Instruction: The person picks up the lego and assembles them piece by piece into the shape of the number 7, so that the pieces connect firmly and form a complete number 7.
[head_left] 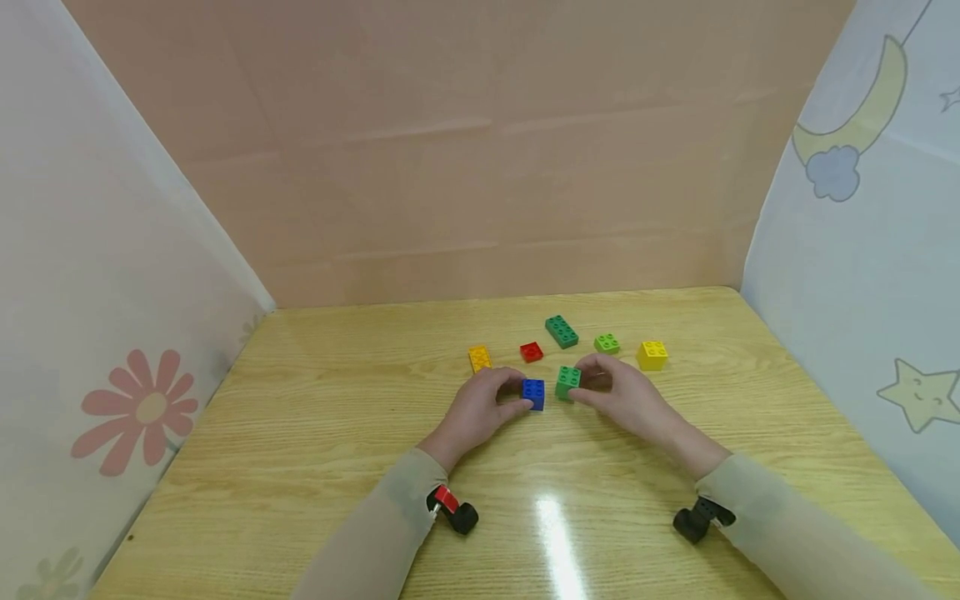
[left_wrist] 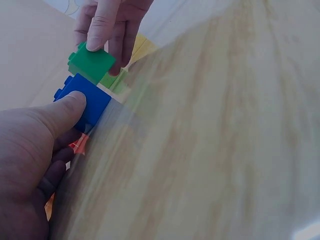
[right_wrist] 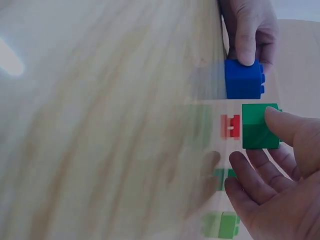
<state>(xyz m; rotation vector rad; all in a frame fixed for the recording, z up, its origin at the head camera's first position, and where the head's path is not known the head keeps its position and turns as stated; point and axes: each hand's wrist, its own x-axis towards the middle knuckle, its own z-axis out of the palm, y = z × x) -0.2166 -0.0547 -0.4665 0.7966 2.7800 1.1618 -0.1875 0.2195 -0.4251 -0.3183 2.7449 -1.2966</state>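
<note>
My left hand (head_left: 474, 410) pinches a square blue toy brick (head_left: 534, 392) between thumb and fingers, studs facing up. To its right, my right hand (head_left: 628, 398) holds a green brick (head_left: 567, 380) of similar size, thumb on the near side. A narrow gap separates the two bricks in the head view. In the right wrist view the blue brick (right_wrist: 242, 80) sits at the tabletop, while the green brick (right_wrist: 254, 132) stands a little off it, above its reflection. The left wrist view shows the thumb flat against the blue brick's side (left_wrist: 92, 107).
Behind the hands lie an orange brick (head_left: 480, 357), a flat red brick (head_left: 531, 352), a long dark green brick (head_left: 562, 331), a flat lime brick (head_left: 607, 342) and a tall yellow brick (head_left: 652, 357). The wooden table (head_left: 315, 400) is bordered by cloth walls at the back and both sides.
</note>
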